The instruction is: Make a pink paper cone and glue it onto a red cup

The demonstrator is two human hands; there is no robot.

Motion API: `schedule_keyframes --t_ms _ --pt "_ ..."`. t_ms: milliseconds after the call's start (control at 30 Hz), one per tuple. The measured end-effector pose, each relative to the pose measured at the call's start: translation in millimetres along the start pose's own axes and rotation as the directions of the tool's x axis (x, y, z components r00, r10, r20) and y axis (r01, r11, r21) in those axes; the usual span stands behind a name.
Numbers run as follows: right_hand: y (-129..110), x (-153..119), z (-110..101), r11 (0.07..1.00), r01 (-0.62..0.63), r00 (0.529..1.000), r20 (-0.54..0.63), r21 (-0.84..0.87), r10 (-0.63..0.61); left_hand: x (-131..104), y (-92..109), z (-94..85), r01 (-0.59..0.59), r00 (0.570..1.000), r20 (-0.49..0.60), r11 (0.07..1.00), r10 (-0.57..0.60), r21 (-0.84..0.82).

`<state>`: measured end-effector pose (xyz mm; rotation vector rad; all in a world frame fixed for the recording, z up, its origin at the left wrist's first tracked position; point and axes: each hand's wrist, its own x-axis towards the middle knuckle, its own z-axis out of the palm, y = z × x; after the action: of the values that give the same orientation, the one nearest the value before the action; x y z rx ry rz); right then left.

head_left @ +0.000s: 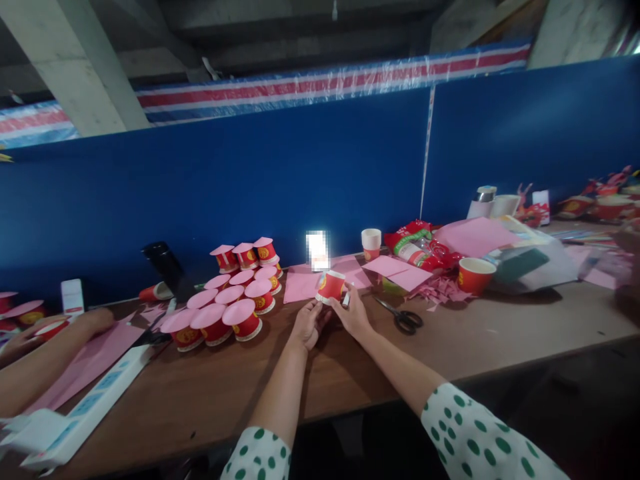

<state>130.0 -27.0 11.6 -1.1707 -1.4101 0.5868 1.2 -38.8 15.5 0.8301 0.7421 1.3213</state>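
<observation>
Between my two hands, over the middle of the table, is a red paper cup [331, 286] with a yellow emblem and a white edge, tilted. My left hand [311, 324] grips its lower left side with bent fingers. On the cup's right side, my right hand [353, 311] closes around it, and a small white thing shows by its fingers. Pink paper sheets [296, 283] lie just behind the cup. Left of my hands stand several red cups topped with pink paper discs [243, 311]. Black-handled scissors [407, 321] rest on the table to the right.
A lit phone [317, 251] stands at the back. On the left are a white power strip [95, 403], a black bottle [165, 263] and another person's hands [95, 322]. To the right are pink paper scraps [440, 290], a red cup [476, 275] and stacked cups [371, 243].
</observation>
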Motion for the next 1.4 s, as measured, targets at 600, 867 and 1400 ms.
schedule_keyframes --t_ms 600,867,1400 --pt "1.6 0.3 1.2 1.000 0.003 1.000 0.000 -0.003 -0.003 0.2 -0.5 0.6 0.003 1.000 -0.010 1.000 -0.003 -0.026" --pt "2.9 0.5 3.3 1.000 -0.017 1.000 -0.004 0.016 0.017 1.8 -1.7 -1.7 -0.004 1.000 -0.015 1.000 0.003 -0.030" --pt "-27.4 -11.9 -13.4 0.969 0.242 0.970 -0.051 0.043 -0.240 5.7 0.0 -0.9 -0.122 0.966 -0.233 0.992 0.110 -0.040"
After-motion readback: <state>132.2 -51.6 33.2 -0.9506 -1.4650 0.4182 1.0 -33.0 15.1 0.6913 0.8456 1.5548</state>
